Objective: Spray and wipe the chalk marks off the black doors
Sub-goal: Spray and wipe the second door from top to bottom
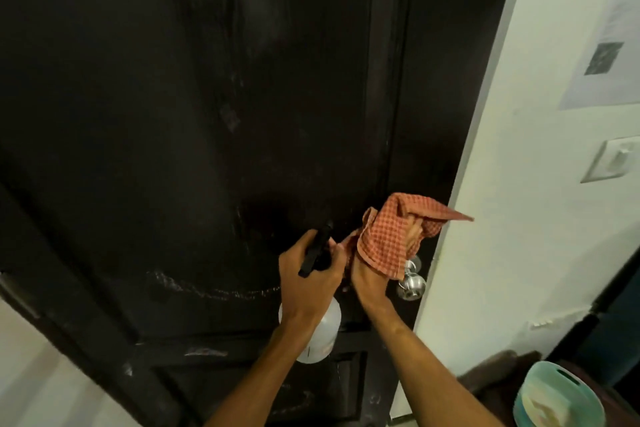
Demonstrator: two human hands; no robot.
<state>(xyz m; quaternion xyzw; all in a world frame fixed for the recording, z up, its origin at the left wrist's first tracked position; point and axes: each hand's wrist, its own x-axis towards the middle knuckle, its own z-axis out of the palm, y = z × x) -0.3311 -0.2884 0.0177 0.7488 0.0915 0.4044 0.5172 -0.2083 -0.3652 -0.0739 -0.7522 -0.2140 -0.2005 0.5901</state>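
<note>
A black door point(173, 114) fills most of the view. A white chalk streak point(207, 289) runs across it at handle height, and fainter smears point(206, 352) lie on the lower rail. My left hand point(308, 282) grips the black trigger head of a white spray bottle point(320, 329), held close to the door. Right beside it, my right hand point(374, 274) holds an orange checked cloth point(391, 232) bunched over its fingers, just left of the silver door knob point(412, 279).
A pale wall point(519, 218) with a light switch point(611, 159) and a pinned paper point(606, 55) stands to the right of the door. A teal basket point(554, 392) sits on dark furniture at the bottom right.
</note>
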